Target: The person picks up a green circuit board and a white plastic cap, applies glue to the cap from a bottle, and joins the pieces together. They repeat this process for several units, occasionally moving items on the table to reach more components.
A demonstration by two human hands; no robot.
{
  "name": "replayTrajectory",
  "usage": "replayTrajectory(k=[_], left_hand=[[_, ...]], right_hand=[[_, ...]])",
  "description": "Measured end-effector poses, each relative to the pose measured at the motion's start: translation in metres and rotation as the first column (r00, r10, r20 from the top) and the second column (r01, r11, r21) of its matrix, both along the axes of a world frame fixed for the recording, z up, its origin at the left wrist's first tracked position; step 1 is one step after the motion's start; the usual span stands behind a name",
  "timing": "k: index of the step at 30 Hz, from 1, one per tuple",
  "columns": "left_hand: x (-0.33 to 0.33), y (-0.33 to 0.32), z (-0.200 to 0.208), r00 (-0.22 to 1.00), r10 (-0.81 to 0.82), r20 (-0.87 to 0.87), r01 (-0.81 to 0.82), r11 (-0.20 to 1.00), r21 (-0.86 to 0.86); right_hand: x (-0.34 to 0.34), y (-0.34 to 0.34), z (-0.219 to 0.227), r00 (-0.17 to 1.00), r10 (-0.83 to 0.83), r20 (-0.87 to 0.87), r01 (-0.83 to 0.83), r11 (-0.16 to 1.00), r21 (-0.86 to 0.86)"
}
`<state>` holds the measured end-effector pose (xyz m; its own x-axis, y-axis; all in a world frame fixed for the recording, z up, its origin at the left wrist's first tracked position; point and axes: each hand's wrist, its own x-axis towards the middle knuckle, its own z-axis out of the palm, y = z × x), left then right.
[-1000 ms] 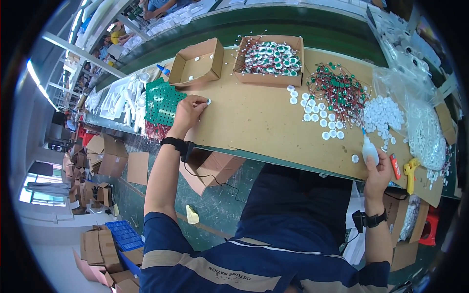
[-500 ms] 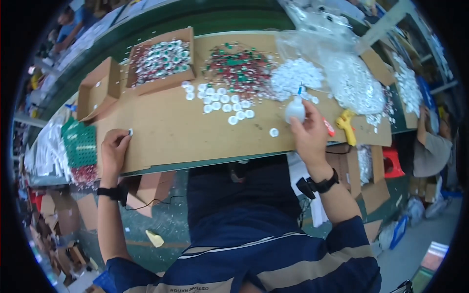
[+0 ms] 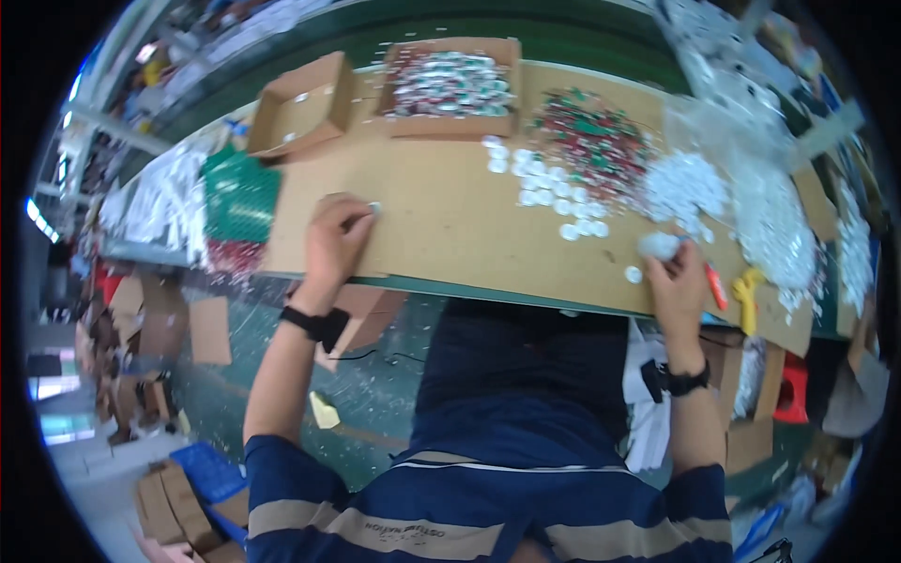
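Observation:
My left hand is over the left part of the cardboard-covered table, thumb and fingertips pinched on a small round white piece. At the right, my right hand is closed round a white squeeze bottle, which lies tilted with its thin tip toward the right. A single white disc rests on the cardboard just left of that hand. Beyond it are several loose white discs in rough rows. Motion blur softens both hands' fingertips.
Behind stand an open carton and a carton of discs with wires. A red-green wire heap and a white-piece pile lie right of them. A yellow glue gun and red tool are rightmost; a green basket is left.
The view has swung left, so the table appears shifted right. The squeeze bottle has gone from upright to tilted rightward. My left hand has moved a little away from the basket, still pinching the piece.

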<state>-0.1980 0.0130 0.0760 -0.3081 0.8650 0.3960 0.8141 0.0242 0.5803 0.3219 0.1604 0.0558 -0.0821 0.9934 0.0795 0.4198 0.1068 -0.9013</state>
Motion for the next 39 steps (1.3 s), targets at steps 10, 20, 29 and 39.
replayTrajectory(k=[10,20,29,39], left_hand=[[-0.012,-0.001,0.012,0.999,-0.035,0.037,0.037,0.999,-0.034],[0.006,-0.007,0.016,0.957,-0.004,0.289,0.002,1.000,0.008],[0.135,0.009,0.007,0.904,-0.428,0.023,0.423,0.900,0.106],[0.135,0.008,0.003,0.923,-0.382,0.039,0.379,0.923,0.060]], right_hand=[[-0.001,-0.025,0.021,0.994,-0.011,0.109,-0.008,0.986,0.168],[0.009,-0.087,0.045,0.998,0.063,-0.012,-0.052,0.899,0.436],[-0.112,-0.071,0.056,0.822,0.494,0.284,-0.563,0.623,0.543],[-0.165,-0.047,0.017,0.809,0.546,0.221,-0.588,0.732,0.345]])
